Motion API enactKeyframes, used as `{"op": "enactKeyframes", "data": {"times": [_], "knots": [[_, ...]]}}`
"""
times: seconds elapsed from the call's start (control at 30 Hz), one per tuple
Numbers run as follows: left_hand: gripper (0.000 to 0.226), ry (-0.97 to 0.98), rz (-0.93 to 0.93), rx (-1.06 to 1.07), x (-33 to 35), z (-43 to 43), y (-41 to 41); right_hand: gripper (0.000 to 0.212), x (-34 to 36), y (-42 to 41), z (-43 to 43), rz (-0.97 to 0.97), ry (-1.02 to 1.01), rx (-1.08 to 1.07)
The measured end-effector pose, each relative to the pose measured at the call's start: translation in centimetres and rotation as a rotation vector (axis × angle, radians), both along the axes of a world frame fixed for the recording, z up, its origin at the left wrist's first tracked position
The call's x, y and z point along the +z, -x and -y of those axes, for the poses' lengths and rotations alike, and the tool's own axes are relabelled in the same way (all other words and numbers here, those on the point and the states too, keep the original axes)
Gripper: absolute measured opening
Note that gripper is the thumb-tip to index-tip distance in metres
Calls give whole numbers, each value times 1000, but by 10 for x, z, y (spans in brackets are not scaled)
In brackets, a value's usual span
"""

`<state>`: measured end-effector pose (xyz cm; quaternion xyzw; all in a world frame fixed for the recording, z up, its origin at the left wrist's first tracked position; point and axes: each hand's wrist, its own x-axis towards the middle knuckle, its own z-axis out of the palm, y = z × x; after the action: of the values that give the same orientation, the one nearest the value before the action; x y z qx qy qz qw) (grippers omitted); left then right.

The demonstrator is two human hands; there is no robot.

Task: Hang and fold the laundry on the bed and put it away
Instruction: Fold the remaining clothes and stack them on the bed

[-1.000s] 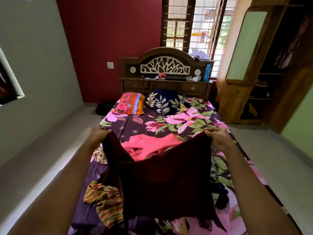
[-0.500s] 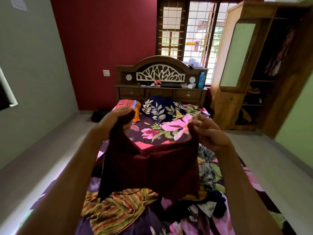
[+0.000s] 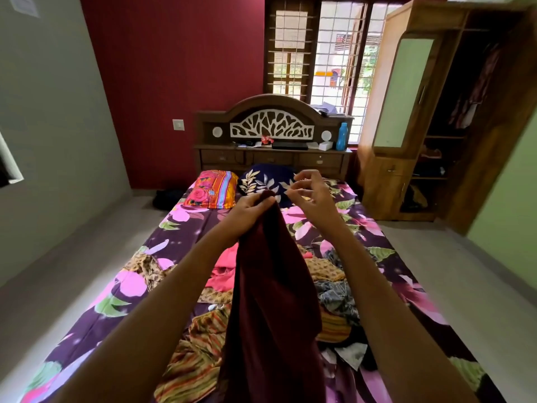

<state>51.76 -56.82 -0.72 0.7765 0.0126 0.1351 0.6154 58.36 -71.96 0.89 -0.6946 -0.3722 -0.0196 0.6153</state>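
Head view: the bed [image 3: 180, 237] runs from 6 o'clock up past the centre under a purple sheet with pink flowers. Both bare forearms reach over it from the bottom edge.
Wardrobe: wooden, at 2 o'clock beside the bed [image 3: 406, 175], with a pale green door panel. Its right half stands open, and clothes hang in the dark inside.
Maroon garment: the maroon garment [image 3: 273, 301] hangs at the centre of the frame above the bed. It is gathered to a narrow bunch at its top and widens as it falls toward 6 o'clock.
Headboard: at 12 o'clock, the headboard [image 3: 270, 112] is arched dark wood with a white cut-out panel and a shelf of small items.
Loose laundry: unfolded on the sheet around the hanging cloth. A striped cloth [image 3: 197, 353] lies at 7 o'clock, a pink garment [image 3: 226, 266] at 9 o'clock, and a grey patterned cloth [image 3: 337, 298] at 3 o'clock.
Pillows: an orange pillow [image 3: 212, 189] and a navy leaf-print pillow [image 3: 261, 178] lie side by side at 12 o'clock below the headboard.
Left hand: the left hand [image 3: 251, 209] has its fingers curled round the garment's bunched top and holds it up.
Right hand: the right hand [image 3: 312, 193] is just beside that top at 1 o'clock, its fingers spread and bent, holding nothing.
Bottle: a blue bottle [image 3: 343, 136] stands upright at the shelf's right end.
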Motion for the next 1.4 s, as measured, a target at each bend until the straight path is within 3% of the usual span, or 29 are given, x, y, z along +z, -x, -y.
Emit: {"op": "enactKeyframes", "data": {"times": [0.07, 0.2, 0.27, 0.33, 0.4, 0.47, 0.6, 0.67, 0.7, 0.83, 0.97, 1.07, 1.17, 1.3, 1.4], "knots": [[19, 25, 38, 77, -1, -4, -3, 27, -15, 5, 7, 127, 85, 3], [15, 36, 129, 148, 13, -6, -6, 46, -59, 9, 5, 417, 746, 96], [14, -94, 180, 230, 16, -13, -6, 52, -74, 4, 11, 544, 975, 50], [22, -252, 219, 353, 17, -25, -2, 45, -76, -2, 23, 464, 1177, 34], [27, -353, 239, 456, 12, -38, 1, 53, -68, -7, 35, 282, 1253, 92], [30, -409, 206, 535, 4, -51, 3, 58, -49, -9, 41, 212, 1165, 178], [32, -233, 120, 669, -8, -72, 7, 15, 1, -10, 58, 245, 597, 161], [31, -172, 104, 664, -10, -74, 9, 11, 20, -4, 64, 227, 386, 219], [32, -177, 100, 652, -10, -73, 10, 13, 25, 2, 63, 262, 420, 264], [35, -182, 132, 602, -6, -63, 7, 58, -9, 19, 31, 266, 883, 375], [30, -178, 168, 596, -5, -65, 9, 55, -39, 21, 17, 300, 991, 290], [18, -134, 169, 621, -13, -80, 12, 26, -32, 10, 27, 320, 955, 158], [24, -83, 159, 653, -20, -95, 18, 12, -14, 5, 42, 220, 768, 229], [33, -79, 94, 647, -28, -104, 18, 23, 5, 13, 41, 43, 225, 225], [49, -441, -93, 729, -38, -105, 17, 35, -1, 14, 29, 93, 148, 146]]}}
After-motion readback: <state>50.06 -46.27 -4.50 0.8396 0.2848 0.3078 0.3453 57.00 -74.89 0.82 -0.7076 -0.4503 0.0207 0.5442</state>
